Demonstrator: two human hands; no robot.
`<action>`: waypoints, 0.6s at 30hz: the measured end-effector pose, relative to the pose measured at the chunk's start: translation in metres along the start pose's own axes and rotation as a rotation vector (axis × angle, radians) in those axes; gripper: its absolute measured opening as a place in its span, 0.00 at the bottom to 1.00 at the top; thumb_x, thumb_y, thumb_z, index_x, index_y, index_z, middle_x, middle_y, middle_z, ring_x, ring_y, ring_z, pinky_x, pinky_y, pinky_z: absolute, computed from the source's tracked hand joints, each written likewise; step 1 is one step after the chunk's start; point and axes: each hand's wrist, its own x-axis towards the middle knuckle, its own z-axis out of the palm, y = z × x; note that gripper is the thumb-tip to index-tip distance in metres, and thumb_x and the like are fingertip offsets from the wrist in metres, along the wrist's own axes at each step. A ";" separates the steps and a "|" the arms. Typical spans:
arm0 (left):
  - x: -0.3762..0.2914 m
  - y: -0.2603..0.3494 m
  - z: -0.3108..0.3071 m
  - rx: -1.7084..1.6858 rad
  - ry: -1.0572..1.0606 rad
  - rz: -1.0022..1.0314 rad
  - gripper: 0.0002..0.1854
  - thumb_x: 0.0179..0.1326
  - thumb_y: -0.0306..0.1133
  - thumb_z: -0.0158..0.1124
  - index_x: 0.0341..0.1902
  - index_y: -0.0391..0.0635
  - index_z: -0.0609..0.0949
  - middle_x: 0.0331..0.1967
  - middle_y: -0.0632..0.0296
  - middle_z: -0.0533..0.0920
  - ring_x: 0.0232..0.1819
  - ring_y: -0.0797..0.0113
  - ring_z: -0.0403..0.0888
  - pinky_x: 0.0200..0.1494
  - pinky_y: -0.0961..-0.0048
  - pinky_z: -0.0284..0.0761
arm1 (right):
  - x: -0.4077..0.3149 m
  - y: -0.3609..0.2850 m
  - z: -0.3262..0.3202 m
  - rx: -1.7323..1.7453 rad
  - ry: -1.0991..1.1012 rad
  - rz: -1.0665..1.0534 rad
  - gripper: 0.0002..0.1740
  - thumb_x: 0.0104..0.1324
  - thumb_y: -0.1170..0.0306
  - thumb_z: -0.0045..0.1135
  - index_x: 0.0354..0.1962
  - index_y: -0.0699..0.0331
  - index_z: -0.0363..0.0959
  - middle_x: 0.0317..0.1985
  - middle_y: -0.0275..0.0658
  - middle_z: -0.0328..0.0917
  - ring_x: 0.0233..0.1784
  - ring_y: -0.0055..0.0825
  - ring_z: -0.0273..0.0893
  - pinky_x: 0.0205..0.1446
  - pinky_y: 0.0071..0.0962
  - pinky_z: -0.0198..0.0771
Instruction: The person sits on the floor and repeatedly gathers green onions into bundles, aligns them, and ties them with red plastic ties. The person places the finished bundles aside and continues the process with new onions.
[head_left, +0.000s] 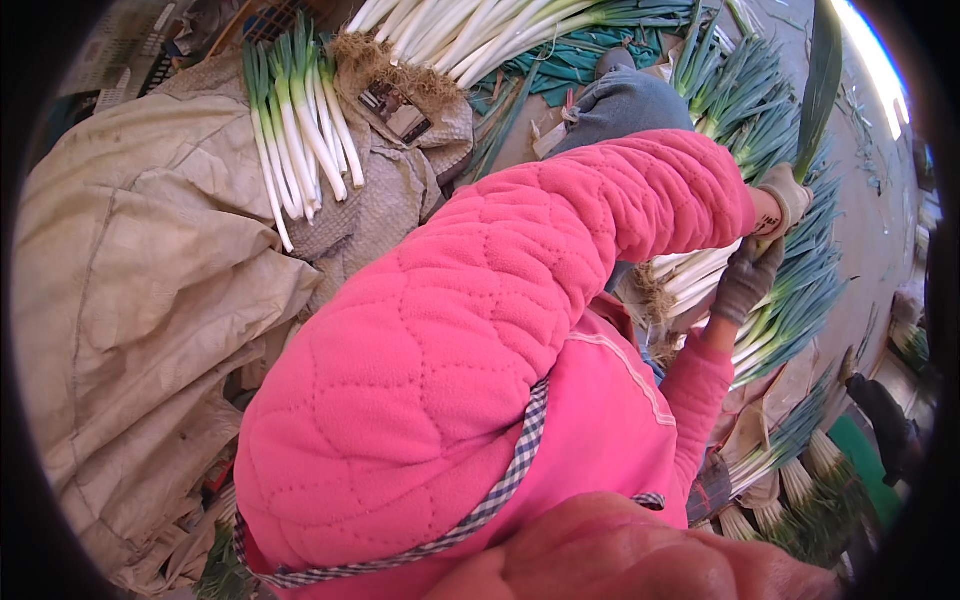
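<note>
My left hand (784, 201), in a pale work glove, grips a leek (816, 105) whose broad green leaf sticks up past the fist. Just below it, my right hand (748, 281) in a grey-brown knit glove closes around the pale lower part of the same plant. Its root end is hidden from me. Beneath and beyond both hands lies a long row of leeks (806, 289), blue-green leaves to the right. Their white stalks (694, 277) and brown roots point towards my body.
Trimmed leeks (311, 142) lie on beige woven sheeting (150, 247) to my left, beside a dark rectangular device (396, 112). A larger rooted pile (465, 37) sits farther up. Bundled leeks (802, 480) stand at lower right, near another person's dark sleeve (881, 420). Leaf scraps litter the concrete floor (877, 247).
</note>
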 end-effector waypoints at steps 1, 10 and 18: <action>-0.005 0.005 -0.002 0.110 0.049 0.043 0.12 0.54 0.36 0.62 0.39 0.44 0.75 0.25 0.56 0.80 0.25 0.58 0.79 0.27 0.64 0.73 | 0.004 0.007 0.001 0.134 -0.089 0.210 0.16 0.65 0.69 0.54 0.49 0.65 0.67 0.24 0.33 0.72 0.19 0.17 0.67 0.22 0.20 0.64; 0.025 0.027 -0.027 2.304 -0.256 0.922 0.25 0.45 0.45 0.62 0.47 0.46 0.73 0.42 0.53 0.81 0.43 0.57 0.79 0.45 0.61 0.71 | -0.027 -0.016 0.000 0.491 -0.373 0.797 0.13 0.61 0.70 0.59 0.42 0.65 0.71 0.16 0.29 0.66 0.13 0.17 0.62 0.15 0.19 0.58; 0.025 0.041 -0.058 0.092 -0.229 0.263 0.16 0.58 0.46 0.56 0.38 0.46 0.73 0.29 0.58 0.76 0.30 0.63 0.75 0.31 0.66 0.71 | -0.111 0.002 -0.006 0.107 -0.348 0.507 0.17 0.66 0.64 0.52 0.51 0.62 0.68 0.24 0.28 0.71 0.23 0.13 0.63 0.25 0.15 0.60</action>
